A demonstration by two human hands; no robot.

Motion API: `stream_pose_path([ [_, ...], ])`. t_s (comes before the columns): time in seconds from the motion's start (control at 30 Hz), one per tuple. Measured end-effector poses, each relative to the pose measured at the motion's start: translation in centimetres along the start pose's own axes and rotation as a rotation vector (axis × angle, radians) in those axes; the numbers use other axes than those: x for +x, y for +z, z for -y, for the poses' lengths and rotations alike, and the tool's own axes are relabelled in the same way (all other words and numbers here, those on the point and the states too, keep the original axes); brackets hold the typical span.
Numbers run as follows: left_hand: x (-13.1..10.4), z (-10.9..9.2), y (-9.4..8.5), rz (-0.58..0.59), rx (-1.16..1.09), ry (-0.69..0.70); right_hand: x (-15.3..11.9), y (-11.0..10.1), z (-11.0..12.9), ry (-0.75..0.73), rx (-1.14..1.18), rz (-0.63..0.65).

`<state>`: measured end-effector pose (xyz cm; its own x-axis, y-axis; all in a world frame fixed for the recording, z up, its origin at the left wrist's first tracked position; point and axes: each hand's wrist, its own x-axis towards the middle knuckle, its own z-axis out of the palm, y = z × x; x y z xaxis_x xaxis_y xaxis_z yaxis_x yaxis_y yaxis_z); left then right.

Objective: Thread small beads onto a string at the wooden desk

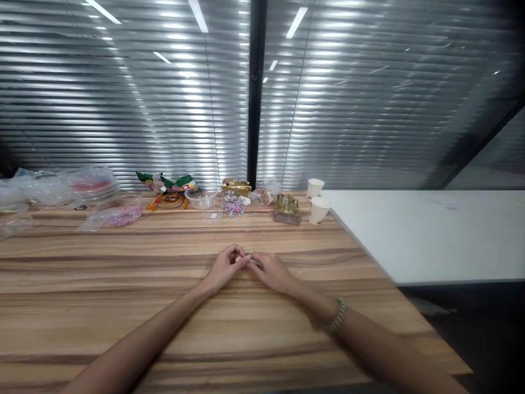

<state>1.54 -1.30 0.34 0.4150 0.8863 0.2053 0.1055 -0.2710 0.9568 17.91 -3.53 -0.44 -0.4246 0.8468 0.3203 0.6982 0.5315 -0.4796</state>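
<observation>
My left hand (225,266) and my right hand (272,270) meet fingertip to fingertip just above the middle of the wooden table. Between the left thumb and fingers is a small pale piece (238,259), too small to name. A thin greyish object (256,262) shows under the curled fingers of the right hand; most of it is hidden, so its kind is unclear. Both hands are closed in a pinch. A tiny pink ring (247,232) lies on the wood beyond the fingertips. A green-and-gold bracelet (337,316) circles the right wrist.
Along the table's (123,295) back edge stand a clear bowl (202,199), a jar of coloured beads (232,203), a gold box (287,210), two paper cups (319,210) and green snack packaging (176,183). Pink pieces (125,215) and plastic bags are at left. A white table (443,235) adjoins right.
</observation>
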Motion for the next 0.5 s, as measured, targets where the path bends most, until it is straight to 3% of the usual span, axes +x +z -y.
stream_pose_path([
  [0.5, 0.03, 0.24, -0.08, 0.025, 0.013, -0.008, -0.02, -0.22, 0.21, -0.002, -0.030, 0.018],
])
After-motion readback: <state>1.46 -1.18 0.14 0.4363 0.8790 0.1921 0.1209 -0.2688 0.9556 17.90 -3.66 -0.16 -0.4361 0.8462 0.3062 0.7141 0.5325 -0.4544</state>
